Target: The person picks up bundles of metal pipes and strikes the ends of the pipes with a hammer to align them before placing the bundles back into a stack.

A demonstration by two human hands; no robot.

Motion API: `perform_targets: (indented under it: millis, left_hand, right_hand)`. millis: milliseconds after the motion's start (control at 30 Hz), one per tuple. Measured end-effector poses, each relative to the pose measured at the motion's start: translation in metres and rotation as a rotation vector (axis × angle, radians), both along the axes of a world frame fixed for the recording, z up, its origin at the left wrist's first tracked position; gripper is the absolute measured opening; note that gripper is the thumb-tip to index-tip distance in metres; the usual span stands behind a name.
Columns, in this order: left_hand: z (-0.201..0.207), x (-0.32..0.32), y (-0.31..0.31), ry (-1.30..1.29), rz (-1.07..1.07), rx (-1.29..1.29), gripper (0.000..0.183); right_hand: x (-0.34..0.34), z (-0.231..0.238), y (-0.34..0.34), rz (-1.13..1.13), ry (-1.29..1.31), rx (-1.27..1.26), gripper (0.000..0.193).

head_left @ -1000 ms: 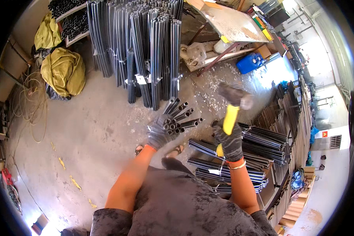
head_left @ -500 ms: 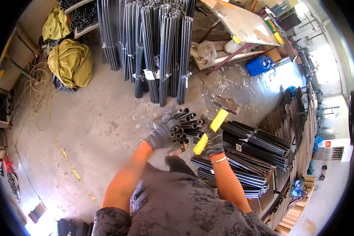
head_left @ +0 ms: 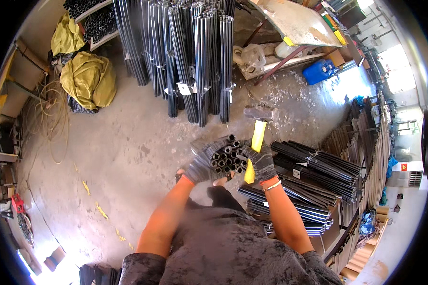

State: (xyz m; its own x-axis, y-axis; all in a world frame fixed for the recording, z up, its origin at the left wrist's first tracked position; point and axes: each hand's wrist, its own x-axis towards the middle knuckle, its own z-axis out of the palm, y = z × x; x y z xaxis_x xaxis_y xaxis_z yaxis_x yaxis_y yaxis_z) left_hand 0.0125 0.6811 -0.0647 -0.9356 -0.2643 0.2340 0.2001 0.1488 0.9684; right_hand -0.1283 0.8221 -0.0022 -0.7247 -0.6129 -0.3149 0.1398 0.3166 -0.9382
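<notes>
Dark hollow tubes (head_left: 229,161) are gathered between both hands, open ends up; the ends are left uneven, and no tie can be made out. The tubes' side is cupped by the fingers of the left hand (head_left: 202,161); a yellow-handled hammer (head_left: 258,135) is gripped by the right hand (head_left: 263,164). Space is hemmed in by standing bundles (head_left: 200,71) ahead and lying bundles (head_left: 318,168) at right. Beyond, a blue jug (head_left: 318,72) is seen.
</notes>
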Motion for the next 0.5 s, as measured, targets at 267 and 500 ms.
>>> perform_targets:
  millis: [267, 500]
  left_hand:
    - [-0.035, -0.028, 0.017, 0.019, -0.101, 0.25, 0.066]
    - [-0.016, -0.015, 0.003, 0.1, 0.089, -0.539, 0.059]
  right_hand:
    - [-0.022, 0.022, -0.013, 0.189, 0.126, -0.004, 0.033]
    - [-0.032, 0.001, -0.01, 0.245, 0.245, 0.192, 0.022]
